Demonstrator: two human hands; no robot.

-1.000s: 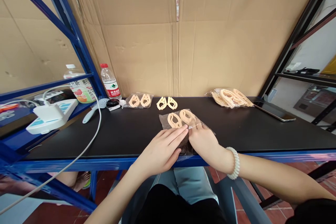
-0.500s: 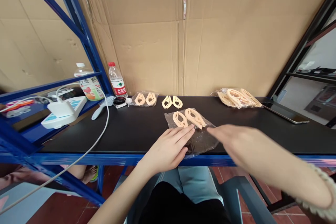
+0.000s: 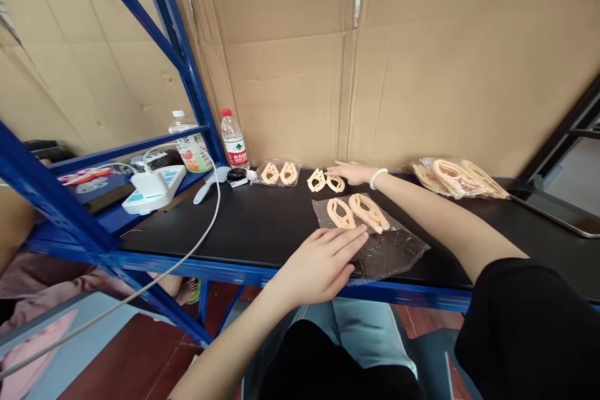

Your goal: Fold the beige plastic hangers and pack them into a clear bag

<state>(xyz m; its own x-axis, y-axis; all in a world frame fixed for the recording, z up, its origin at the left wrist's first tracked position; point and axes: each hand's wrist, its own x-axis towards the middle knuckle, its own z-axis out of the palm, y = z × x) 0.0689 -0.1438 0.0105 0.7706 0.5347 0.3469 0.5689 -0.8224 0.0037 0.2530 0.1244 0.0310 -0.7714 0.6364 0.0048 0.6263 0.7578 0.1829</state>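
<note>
My left hand (image 3: 323, 262) lies flat, fingers stretched, on a clear plastic bag (image 3: 394, 253) near the table's front edge. In the upper part of this bag are two beige loop-shaped plastic pieces (image 3: 368, 211) that look like folded hangers. My right hand (image 3: 351, 172) reaches to the back of the table, fingers extended and palm down. Its fingertips are at the right one of two small loose beige loop pieces (image 3: 335, 184); I cannot tell whether they touch. Left of these lies a small clear bag (image 3: 280, 173) with two similar pieces.
A bagged pile of beige pieces (image 3: 457, 178) lies at the back right, beside a tablet-like device (image 3: 557, 209). At the left are a water bottle (image 3: 234, 144), a hairbrush (image 3: 210, 184), a power strip (image 3: 154, 190) and a white cable (image 3: 206, 231). Cardboard (image 3: 290, 81) walls the back.
My right hand has moved from beside the front bag to the loose pieces at the back. My left hand stays on the bag. The view has swung slightly.
</note>
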